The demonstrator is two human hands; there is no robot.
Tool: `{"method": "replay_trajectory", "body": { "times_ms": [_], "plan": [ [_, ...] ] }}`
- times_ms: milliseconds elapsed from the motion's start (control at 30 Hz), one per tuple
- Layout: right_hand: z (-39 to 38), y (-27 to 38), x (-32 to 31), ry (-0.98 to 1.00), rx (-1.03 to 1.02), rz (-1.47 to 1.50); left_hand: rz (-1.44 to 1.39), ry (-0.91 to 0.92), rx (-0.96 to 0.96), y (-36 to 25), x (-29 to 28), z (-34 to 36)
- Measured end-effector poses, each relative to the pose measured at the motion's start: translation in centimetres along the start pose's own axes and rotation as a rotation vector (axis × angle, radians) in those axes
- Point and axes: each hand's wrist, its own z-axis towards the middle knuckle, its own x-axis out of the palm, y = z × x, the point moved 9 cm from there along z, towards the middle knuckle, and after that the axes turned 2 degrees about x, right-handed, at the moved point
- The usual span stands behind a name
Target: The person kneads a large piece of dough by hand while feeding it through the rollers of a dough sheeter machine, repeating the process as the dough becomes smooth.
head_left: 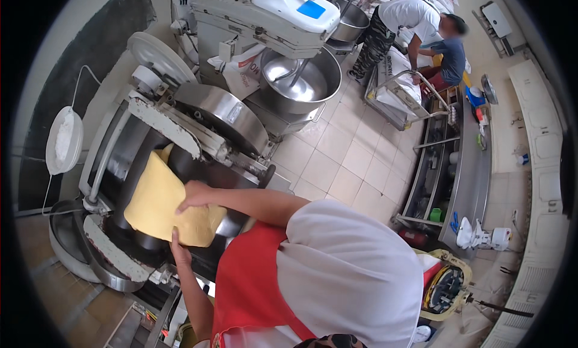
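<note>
A thick sheet of smooth yellow dough (158, 197) lies over the dark rollers of a dough sheeter (165, 124), its near end hanging toward my body. My right hand (195, 195) grips the dough at its far right side, thumb on the upper face and the other fingers partly hidden. At the near edge, my left hand (180, 250) holds the sheet with a fingertip showing on top and the rest of the fingers mostly out of sight beneath. A small further bit of dough shows behind the sheet, against the roller.
A hanging white dish of flour (64, 140) is left of the machine. Beyond it stands a mixer with a steel bowl (301, 80). Two people bend beside a cart (400, 101) with sacks at the back right. A steel counter (472, 167) bearing a scale runs along the right.
</note>
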Motion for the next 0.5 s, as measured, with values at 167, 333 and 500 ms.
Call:
{"method": "replay_trajectory", "body": {
  "times_ms": [167,333,500],
  "plan": [
    [-5.2,2.0,-1.7,-0.359,-0.046,0.032,0.206,-0.007,0.218,-1.2,3.5,-4.0],
    [-5.6,-0.9,-0.5,-0.395,-0.128,-0.094,0.127,-0.014,0.177,-4.9,5.1,-5.0],
    [-5.6,2.1,-1.8,-0.566,-0.426,-0.015,0.028,-0.191,0.195,-4.5,3.6,-5.6]
  ]
}}
